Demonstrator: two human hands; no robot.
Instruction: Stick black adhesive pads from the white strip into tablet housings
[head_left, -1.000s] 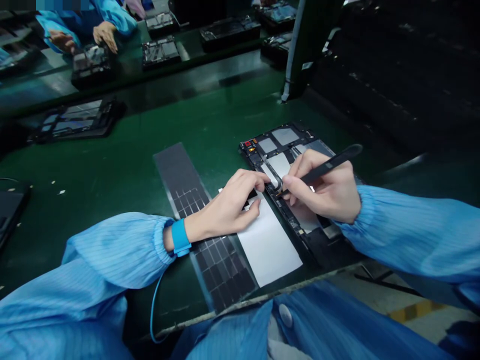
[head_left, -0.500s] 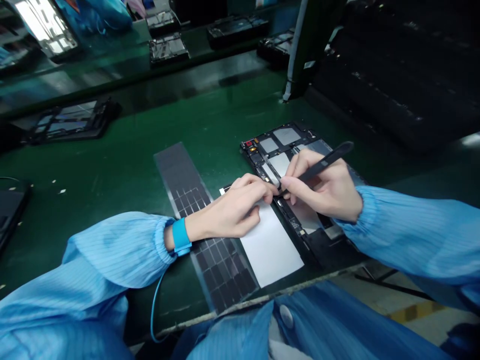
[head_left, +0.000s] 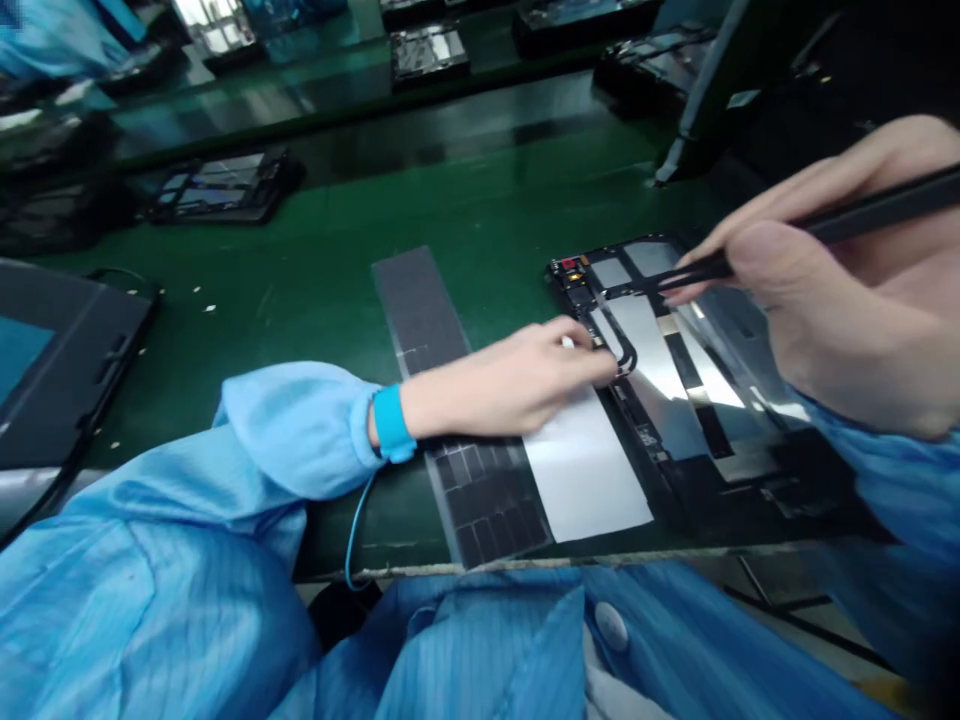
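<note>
An opened tablet-like device (head_left: 645, 340) lies on the green bench, its inner boards and silver plates showing. My left hand (head_left: 517, 380) rests at its left edge, fingers curled by a looped black cable; whatever they pinch is too small to make out. Black tweezers (head_left: 840, 220) are held in my right hand (head_left: 847, 270), raised over the device with the tips above its upper part. White paper (head_left: 589, 470) lies left of the device, partly under my left hand. A sheet of dark rectangular stickers (head_left: 487, 490) runs beneath my left wrist.
Another opened device (head_left: 217, 188) lies at the back left. A dark case (head_left: 60, 350) is at the left edge. A shelf (head_left: 322, 120) with more devices spans the back, and a metal post (head_left: 701, 95) stands behind my device.
My right hand has risen with the tweezers, away from my left fingers and toward the right. The camera view has shifted left, so the bench items appear further right.
</note>
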